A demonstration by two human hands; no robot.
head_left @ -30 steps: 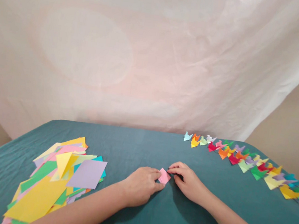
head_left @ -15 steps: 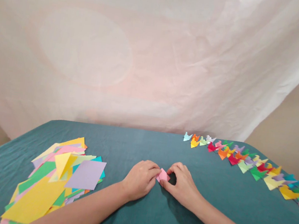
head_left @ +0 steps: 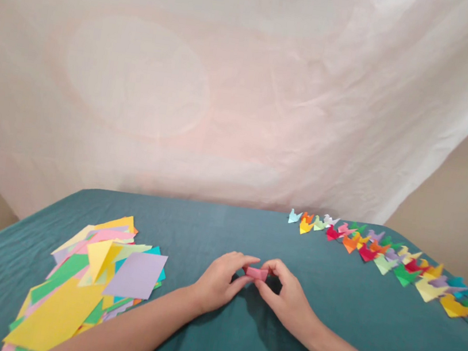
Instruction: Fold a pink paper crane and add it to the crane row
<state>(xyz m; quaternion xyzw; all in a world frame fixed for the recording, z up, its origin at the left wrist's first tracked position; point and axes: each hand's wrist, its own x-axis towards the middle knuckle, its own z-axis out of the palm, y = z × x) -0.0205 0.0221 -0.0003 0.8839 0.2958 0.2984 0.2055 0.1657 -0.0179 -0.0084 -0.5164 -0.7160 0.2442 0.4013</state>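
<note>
A small folded pink paper piece [head_left: 256,273] is held just above the teal table cloth [head_left: 209,230] near the middle. My left hand [head_left: 221,281] pinches its left end between thumb and fingers. My right hand [head_left: 286,296] pinches its right end the same way. Both hands are closed on the paper, knuckles raised off the cloth.
A loose heap of coloured paper squares [head_left: 89,277] lies at the left. A long row of several small folded paper figures [head_left: 383,256] runs along the right side toward the near right edge. A pale wrinkled cloth backdrop [head_left: 229,82] hangs behind the table.
The pink paper lay flat under my fingertips; now both hands have lifted it slightly and pinch it from each end, folded narrower.
</note>
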